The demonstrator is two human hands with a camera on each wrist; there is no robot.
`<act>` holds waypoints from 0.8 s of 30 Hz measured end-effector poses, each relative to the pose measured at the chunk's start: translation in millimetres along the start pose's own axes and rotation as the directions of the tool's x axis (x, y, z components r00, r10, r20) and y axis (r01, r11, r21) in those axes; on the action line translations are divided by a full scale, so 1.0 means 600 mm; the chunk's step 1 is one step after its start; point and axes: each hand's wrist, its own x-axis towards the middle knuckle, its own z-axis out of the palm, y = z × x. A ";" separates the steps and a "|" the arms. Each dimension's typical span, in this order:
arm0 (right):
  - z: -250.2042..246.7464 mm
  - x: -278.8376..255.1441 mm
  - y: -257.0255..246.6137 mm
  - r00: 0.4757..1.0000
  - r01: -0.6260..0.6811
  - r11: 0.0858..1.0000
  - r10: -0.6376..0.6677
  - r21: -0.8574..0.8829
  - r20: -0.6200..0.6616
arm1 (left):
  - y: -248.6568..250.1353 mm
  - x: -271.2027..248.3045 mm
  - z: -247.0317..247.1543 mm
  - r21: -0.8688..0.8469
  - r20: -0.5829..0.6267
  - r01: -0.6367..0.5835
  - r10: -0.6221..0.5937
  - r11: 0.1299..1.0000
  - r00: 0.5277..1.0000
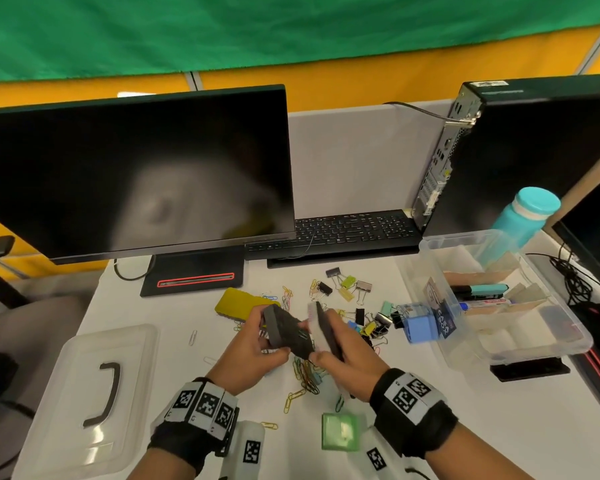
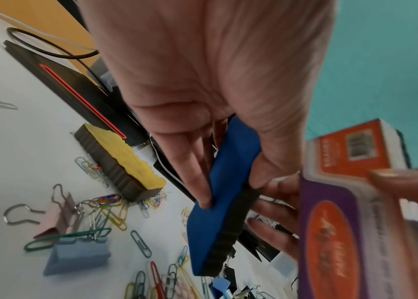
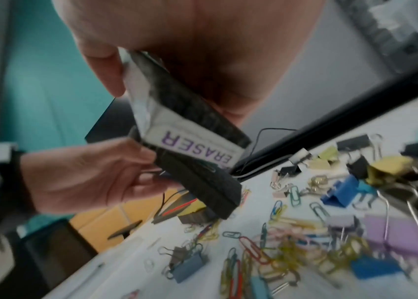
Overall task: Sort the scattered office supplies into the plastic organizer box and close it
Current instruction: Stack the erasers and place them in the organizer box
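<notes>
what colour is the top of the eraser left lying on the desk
Yellow top over a dark base; clearest in the left wrist view.

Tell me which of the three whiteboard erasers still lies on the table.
The yellow-topped eraser, beside the monitor base; the left hand and right hand each hold one.

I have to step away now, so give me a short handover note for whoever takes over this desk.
Left hand grips a blue-topped eraser; right hand grips a labelled eraser.
Organizer box sits open at right and holds markers; its lid lies at left.
Left to do: the yellow eraser, binder clips and paper clips on the desk, then close the box.
</notes>
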 end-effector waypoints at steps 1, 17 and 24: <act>0.000 0.006 -0.007 1.000 0.018 0.997 -0.018 -0.071 -0.005 | 0.002 0.001 0.002 -0.004 0.006 -0.009 0.009 1.000 1.000; -0.041 0.052 0.016 0.924 -0.343 0.767 0.379 0.543 0.048 | 0.014 0.004 -0.008 -0.088 -0.007 0.001 -0.002 0.996 1.000; -0.030 0.050 0.010 0.982 -0.160 0.973 0.174 -0.167 0.073 | 0.018 0.007 -0.005 -0.084 0.005 -0.027 0.028 0.996 1.000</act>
